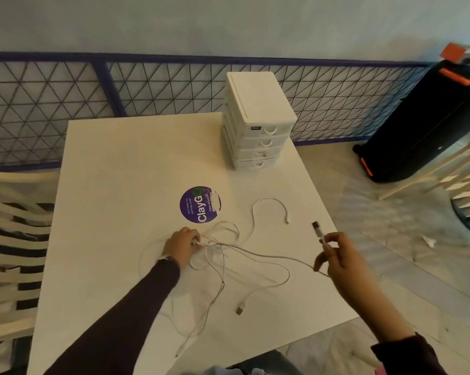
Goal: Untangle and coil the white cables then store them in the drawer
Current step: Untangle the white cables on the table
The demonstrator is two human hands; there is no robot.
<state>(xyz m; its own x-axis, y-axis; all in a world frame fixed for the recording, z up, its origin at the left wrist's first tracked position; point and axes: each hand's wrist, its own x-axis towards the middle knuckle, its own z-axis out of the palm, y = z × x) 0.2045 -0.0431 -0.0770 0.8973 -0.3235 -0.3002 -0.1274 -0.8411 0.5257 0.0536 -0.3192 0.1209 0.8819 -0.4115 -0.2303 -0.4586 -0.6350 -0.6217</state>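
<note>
Several thin white cables (pixel 223 255) lie tangled in loose loops on the white table (pixel 120 163). My left hand (pixel 181 246) pins the knot of the tangle against the tabletop. My right hand (pixel 339 255) is raised at the table's right edge, pinching one cable just below its USB plug (pixel 316 230), and that cable runs taut back to the knot. Another plug (pixel 240 309) lies loose near the front. A white drawer unit (pixel 258 120) with several shut drawers stands at the back right.
A round purple sticker (pixel 200 204) is stuck on the table behind the tangle. A slatted chair (pixel 9 239) stands at the left. A black case (pixel 423 125) leans at the right, beside more pale chair frames. Wire mesh fencing (pixel 66 98) runs behind.
</note>
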